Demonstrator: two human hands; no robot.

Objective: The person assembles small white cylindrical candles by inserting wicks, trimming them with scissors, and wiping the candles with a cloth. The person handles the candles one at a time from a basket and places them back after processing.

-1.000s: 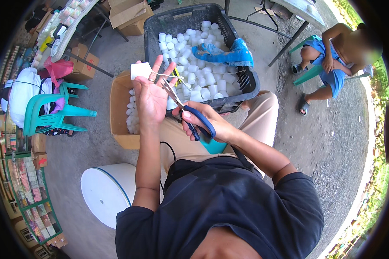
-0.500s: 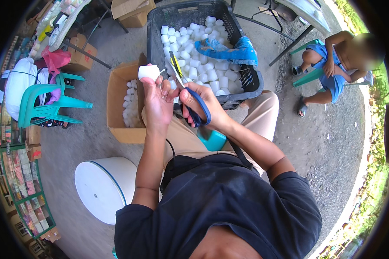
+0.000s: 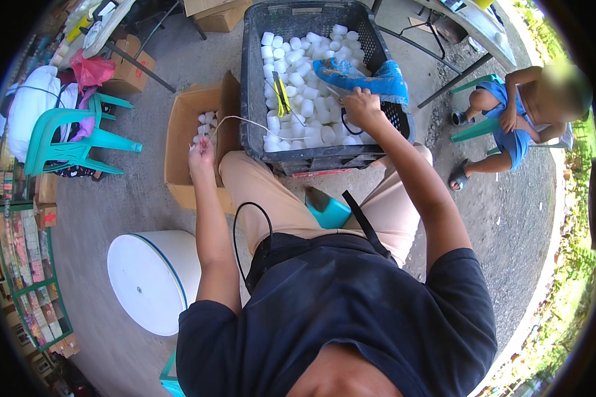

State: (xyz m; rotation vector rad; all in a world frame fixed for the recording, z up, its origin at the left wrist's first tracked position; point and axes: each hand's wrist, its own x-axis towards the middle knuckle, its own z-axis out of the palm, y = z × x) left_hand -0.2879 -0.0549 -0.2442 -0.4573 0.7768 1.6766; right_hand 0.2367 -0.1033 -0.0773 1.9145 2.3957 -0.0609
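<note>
My left hand (image 3: 202,157) is closed in a pinch on a white cord (image 3: 245,120), over the open cardboard box (image 3: 179,129). From there the cord arcs rightward into the black plastic crate (image 3: 257,79). My right hand (image 3: 362,109) is closed on scissors (image 3: 340,90), above the crate's right part; their blades point up and left, and a dark handle loop hangs below the hand. Short white cylinders (image 3: 309,109) fill the crate. On them lie a yellow-handled cutting tool (image 3: 282,98) and a blue cloth (image 3: 384,83). More white cylinders (image 3: 207,119) sit in the box.
A large white round container (image 3: 146,284) stands at the lower left. Teal chairs (image 3: 79,135) loaded with bundles are beyond it. Another person (image 3: 510,119) sits at the right. Table legs (image 3: 457,73) rise behind the crate, and a teal stool (image 3: 328,210) shows between my legs.
My hands have drawn apart: the left moved down and left to the box, the right up and right over the crate with the scissors. The white cylinder has left my left hand.
</note>
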